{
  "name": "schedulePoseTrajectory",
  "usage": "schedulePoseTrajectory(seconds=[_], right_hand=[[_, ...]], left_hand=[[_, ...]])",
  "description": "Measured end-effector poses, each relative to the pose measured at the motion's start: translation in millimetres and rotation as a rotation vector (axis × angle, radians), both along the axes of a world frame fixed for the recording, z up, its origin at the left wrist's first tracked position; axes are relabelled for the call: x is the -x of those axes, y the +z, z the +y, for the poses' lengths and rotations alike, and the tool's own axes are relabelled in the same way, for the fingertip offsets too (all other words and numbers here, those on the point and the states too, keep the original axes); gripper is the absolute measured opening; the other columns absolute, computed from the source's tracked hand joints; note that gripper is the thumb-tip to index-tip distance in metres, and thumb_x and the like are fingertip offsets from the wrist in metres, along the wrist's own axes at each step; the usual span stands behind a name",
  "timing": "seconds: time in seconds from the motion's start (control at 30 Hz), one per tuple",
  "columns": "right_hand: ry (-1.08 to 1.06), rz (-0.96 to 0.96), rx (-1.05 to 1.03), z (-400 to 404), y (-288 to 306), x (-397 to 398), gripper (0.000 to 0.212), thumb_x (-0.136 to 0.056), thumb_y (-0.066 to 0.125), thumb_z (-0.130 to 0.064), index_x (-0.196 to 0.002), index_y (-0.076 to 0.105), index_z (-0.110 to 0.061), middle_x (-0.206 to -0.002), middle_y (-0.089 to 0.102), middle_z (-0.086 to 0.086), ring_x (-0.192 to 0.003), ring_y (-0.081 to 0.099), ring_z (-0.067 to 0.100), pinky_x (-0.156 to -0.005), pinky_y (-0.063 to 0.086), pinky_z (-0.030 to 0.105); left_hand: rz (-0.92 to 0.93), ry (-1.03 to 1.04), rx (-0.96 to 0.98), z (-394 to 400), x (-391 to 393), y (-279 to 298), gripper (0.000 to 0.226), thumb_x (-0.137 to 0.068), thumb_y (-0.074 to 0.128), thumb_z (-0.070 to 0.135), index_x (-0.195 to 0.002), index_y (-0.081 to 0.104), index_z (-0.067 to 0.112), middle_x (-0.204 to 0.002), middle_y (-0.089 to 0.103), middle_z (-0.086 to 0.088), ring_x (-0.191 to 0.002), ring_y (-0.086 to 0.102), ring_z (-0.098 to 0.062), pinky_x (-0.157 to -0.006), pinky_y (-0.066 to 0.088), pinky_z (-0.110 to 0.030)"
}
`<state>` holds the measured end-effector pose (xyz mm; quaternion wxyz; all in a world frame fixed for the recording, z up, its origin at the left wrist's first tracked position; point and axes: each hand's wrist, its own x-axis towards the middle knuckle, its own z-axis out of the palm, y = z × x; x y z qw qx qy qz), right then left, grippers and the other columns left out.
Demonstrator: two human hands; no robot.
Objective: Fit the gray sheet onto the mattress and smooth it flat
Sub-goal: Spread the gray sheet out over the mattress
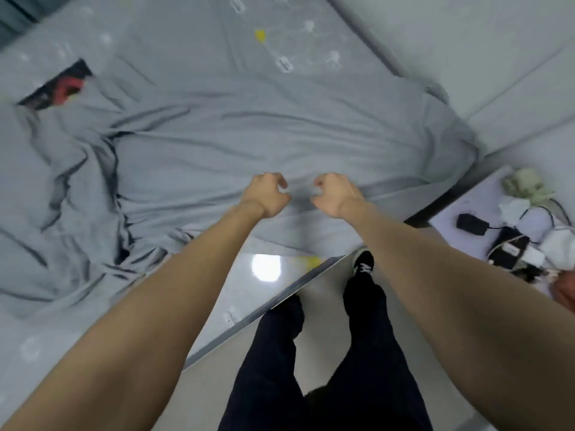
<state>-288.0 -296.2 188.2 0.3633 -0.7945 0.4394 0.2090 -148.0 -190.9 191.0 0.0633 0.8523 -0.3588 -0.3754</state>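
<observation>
nearest the camera, the person's legs in dark trousers (342,353) stand on the pale floor (314,309), one black-and-white shoe (363,264) pointing toward the bed. both bare forearms reach forward over the near edge of the mattress (249,293), whose glossy, uncovered surface shows here with a bright reflected light spot.

just beyond that bare strip lies the gray sheet (249,135), spread across most of the bed and heavily wrinkled, bunched into deep folds on the left side. the left hand (267,194) and the right hand (334,194) sit close together over the sheet's near portion, apart from each other. the fingers of both are curled inward like claws; motion blur makes it impossible to tell whether they pinch any cloth or merely hover above it.

to the right, a white side table (485,209) carries a black adapter (471,224) with cables, crumpled white material and a pale green item.

farther back, the sheet's printed pattern with a yellow mark (260,35) shows near the bed's far end. at far left a gap in the fabric exposes something red and black (67,87). a light wall runs along the far right.
</observation>
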Motion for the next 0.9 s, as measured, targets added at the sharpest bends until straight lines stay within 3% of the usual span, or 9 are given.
schedulePoseTrajectory(seconds=[0.2, 0.37, 0.5, 0.63, 0.77, 0.9], right_hand=[[0.272, -0.053, -0.096, 157, 41, -87, 0.041, -0.084, 0.064, -0.029, -0.125, 0.064, -0.022, -0.122, 0.067, 0.006, -0.117, 0.06, 0.026, -0.101, 0.047, 0.032], [0.465, -0.001, -0.135, 282, 5, -118, 0.05, -0.072, 0.059, -0.042, -0.119, 0.064, -0.027, -0.122, 0.064, 0.008, -0.109, 0.062, 0.026, -0.101, 0.048, 0.036], [0.64, 0.051, -0.202, 368, -45, -112, 0.046, -0.083, 0.064, -0.034, -0.127, 0.058, -0.024, -0.123, 0.061, 0.007, -0.102, 0.062, 0.024, -0.094, 0.05, 0.035], [0.661, 0.05, -0.231, 433, -96, -106, 0.045, -0.086, 0.062, -0.026, -0.131, 0.056, -0.02, -0.132, 0.053, 0.005, -0.112, 0.057, 0.024, -0.095, 0.05, 0.038], [0.722, 0.112, -0.269, 492, -151, -112, 0.048, -0.084, 0.058, -0.024, -0.132, 0.054, -0.029, -0.133, 0.054, 0.002, -0.112, 0.057, 0.024, -0.096, 0.049, 0.037], [0.755, 0.117, -0.192, 546, -218, -136, 0.072, -0.091, 0.056, -0.023, -0.152, 0.022, -0.039, -0.151, 0.032, 0.007, -0.131, 0.045, 0.031, -0.103, 0.044, 0.041]], left_hand=[[-0.003, 0.34, -0.051, 200, -70, 39, 0.033, -0.084, 0.064, 0.03, -0.114, 0.065, 0.017, -0.124, 0.064, -0.013, -0.119, 0.056, -0.031, -0.1, 0.045, -0.035], [-0.009, 0.558, -0.145, 376, -64, 23, 0.042, -0.085, 0.062, 0.032, -0.125, 0.062, 0.018, -0.126, 0.062, -0.014, -0.119, 0.055, -0.032, -0.101, 0.044, -0.035], [0.021, 0.55, -0.366, 492, -35, -25, 0.053, -0.087, 0.059, 0.04, -0.134, 0.053, 0.018, -0.138, 0.051, -0.02, -0.129, 0.044, -0.036, -0.108, 0.038, -0.04], [0.083, 0.389, -0.509, 557, -27, -88, 0.064, -0.092, 0.055, 0.042, -0.15, 0.032, 0.024, -0.154, 0.028, -0.019, -0.141, 0.024, -0.037, -0.115, 0.026, -0.042], [0.021, 0.339, -0.387, 583, -47, -150, 0.08, -0.089, 0.061, 0.038, -0.154, 0.016, 0.029, -0.161, 0.003, -0.016, -0.149, -0.002, -0.031, -0.119, 0.019, -0.045], [-0.037, 0.338, -0.193, 603, -87, -227, 0.105, -0.079, 0.07, 0.04, -0.156, 0.0, 0.026, -0.162, -0.007, -0.011, -0.15, -0.006, -0.03, -0.12, 0.018, -0.045]])
